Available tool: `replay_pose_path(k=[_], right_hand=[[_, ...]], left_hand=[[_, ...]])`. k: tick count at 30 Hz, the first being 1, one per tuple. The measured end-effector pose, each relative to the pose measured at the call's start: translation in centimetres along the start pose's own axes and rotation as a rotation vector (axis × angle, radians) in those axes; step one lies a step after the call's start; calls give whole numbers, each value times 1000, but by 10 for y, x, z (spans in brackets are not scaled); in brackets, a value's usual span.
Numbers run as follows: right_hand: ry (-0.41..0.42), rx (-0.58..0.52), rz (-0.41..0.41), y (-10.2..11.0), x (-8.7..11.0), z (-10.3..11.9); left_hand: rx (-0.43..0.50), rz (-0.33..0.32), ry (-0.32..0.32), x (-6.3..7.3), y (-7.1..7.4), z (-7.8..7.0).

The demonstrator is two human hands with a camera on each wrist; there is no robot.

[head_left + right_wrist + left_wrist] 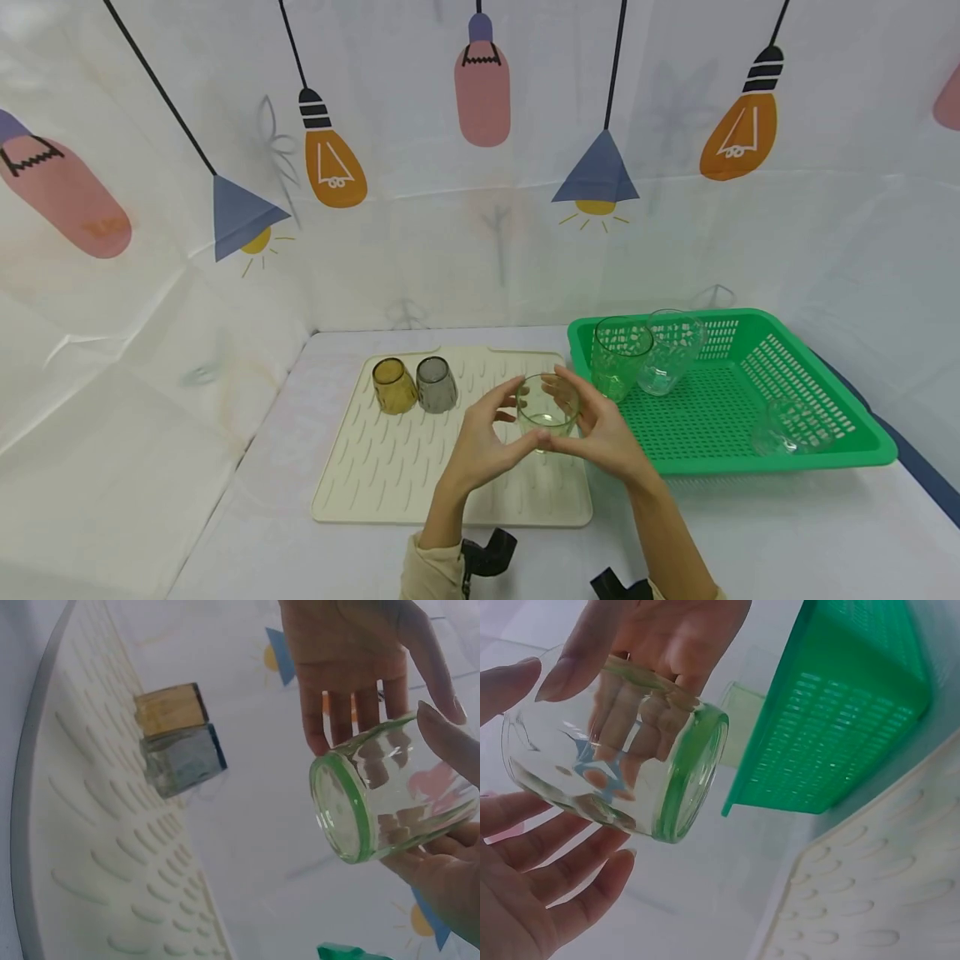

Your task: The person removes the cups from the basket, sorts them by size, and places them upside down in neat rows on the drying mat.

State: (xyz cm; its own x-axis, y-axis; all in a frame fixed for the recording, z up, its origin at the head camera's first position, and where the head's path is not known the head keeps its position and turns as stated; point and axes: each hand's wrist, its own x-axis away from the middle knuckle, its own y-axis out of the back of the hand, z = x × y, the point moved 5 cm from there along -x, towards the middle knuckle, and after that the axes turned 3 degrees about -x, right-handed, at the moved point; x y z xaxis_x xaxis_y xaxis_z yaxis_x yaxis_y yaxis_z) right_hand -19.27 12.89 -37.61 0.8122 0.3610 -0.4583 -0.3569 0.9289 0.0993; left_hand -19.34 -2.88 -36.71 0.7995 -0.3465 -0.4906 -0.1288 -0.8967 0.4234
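Note:
A clear drinking glass with a green-tinted base [549,417] is held between both hands above the right part of a cream ridged drying mat [397,483]. My left hand [483,437] grips its left side, fingers behind and thumb at the near side. On the opposite side my right hand [606,435] grips it the same way, the thumbs close together. The left wrist view shows the thick green base [694,776] hanging free of the mat. An amber glass [394,388] and a grey glass [437,387] stand side by side on the mat's far left.
To the right sits a green perforated plastic basket [772,465]. Inside it, a green-tinted glass [617,367] and a clear glass [667,367] lean at the left; another clear glass [787,433] is near the front right. A white sheet with printed lamps [420,250] hangs behind.

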Motion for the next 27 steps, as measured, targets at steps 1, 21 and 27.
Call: replay_pose_path(k=[1, 21, 27], right_hand=[[2, 8, -2, 0, 0, 0], [-19, 256, -20, -8, -1, -3], [-55, 310, 13, -12, 0, -4]], left_hand=[[-14, -5, -4, 0, 0, -1], [-377, 40, 59, -6, -2, -18], [-498, 110, 102, -8, -2, -23]])
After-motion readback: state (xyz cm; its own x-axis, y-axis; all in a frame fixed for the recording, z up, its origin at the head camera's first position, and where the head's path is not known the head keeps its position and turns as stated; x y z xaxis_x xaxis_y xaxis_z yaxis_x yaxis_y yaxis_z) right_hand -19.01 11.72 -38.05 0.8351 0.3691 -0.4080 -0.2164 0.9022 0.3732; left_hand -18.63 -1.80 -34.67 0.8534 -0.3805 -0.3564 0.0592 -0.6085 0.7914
